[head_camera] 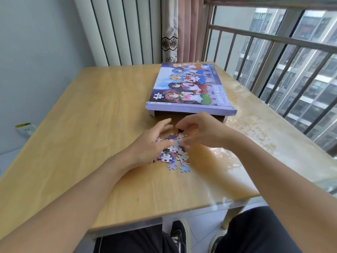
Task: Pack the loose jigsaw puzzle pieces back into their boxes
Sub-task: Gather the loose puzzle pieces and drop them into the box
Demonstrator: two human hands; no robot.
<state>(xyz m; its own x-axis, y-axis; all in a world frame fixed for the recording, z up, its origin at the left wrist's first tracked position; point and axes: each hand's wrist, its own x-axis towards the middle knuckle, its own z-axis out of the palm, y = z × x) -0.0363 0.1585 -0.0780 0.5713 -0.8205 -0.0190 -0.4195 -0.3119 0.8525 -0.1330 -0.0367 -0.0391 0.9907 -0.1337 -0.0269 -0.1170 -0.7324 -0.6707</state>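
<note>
Fingers (184, 125) of right hand (198, 130) curl, pinching pieces (175, 152); left hand (151, 143) rests flat beside. Box (191, 88) just beyond; loose grip risks dropped pieces.

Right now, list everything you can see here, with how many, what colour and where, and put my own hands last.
table: one, light wood, fills the middle of the view.
puzzle box: one, purple with cartoon figures on the lid, far side of the table, its near end open toward the hands.
puzzle pieces: a loose heap, too many to count, purple, white and blue, on the table just before the box.
wall socket: one, white with a yellow-green label, on the left wall.
curtain: one, pink with a white patterned edge, behind the table.
railing: one, dark metal bars, right side at the window.
shoes: two, black with white soles, under the table.
left hand: one, fingers resting on the heap.
right hand: one, fingers curled over pieces at the top of the heap.
</note>
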